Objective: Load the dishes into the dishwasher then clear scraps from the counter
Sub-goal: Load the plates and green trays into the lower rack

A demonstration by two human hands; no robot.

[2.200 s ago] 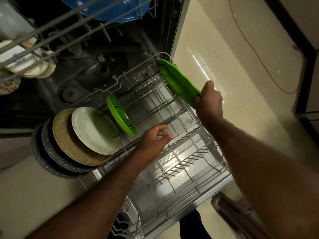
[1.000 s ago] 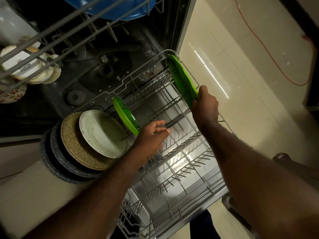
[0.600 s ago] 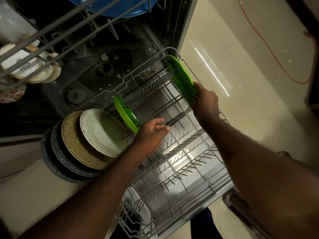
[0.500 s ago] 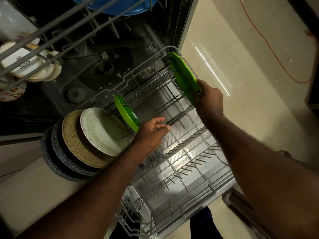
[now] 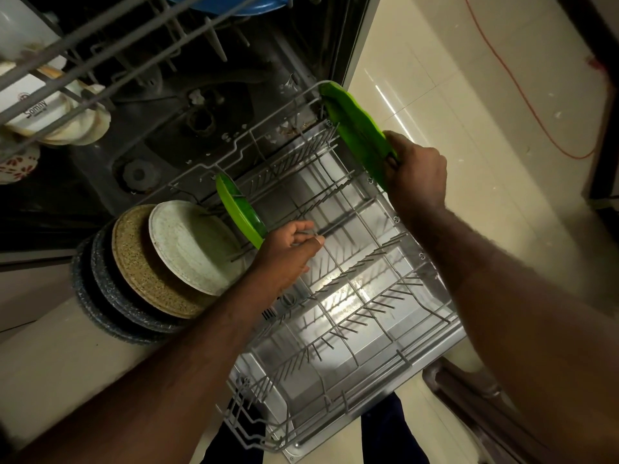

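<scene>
Lower rack (image 5: 338, 296) pulled out over the open dishwasher door; all positions given from this rack.

Right hand (image 5: 413, 169) at the rack's far right edge, fingers clamped on the near end of a green plate (image 5: 355, 128). Plate stands on edge along the rack's right side, its far end at the rack's far right corner.

Left hand (image 5: 288, 252) over the rack's left-centre, by the tine rows. Fingers loosely curled and slightly apart, tips at a wire tine; cannot tell whether they grip it. A second green plate (image 5: 239, 214) stands on edge in the rack's far left part, just beside this hand's knuckles.

Left of the rack, over its left edge: a white plate (image 5: 191, 246), a tan speckled plate (image 5: 140, 262) and dark speckled plates (image 5: 97, 296), overlapping, tilted on edge.

Beyond the rack's far end: the dark dishwasher tub (image 5: 187, 122) with bits of debris on its floor. Above that, the upper rack (image 5: 100, 51) with a blue dish (image 5: 227, 5) and white crockery (image 5: 37, 105).

Right of the rack: pale tiled floor (image 5: 452, 78), an orange cord (image 5: 522, 102) lying across it.
</scene>
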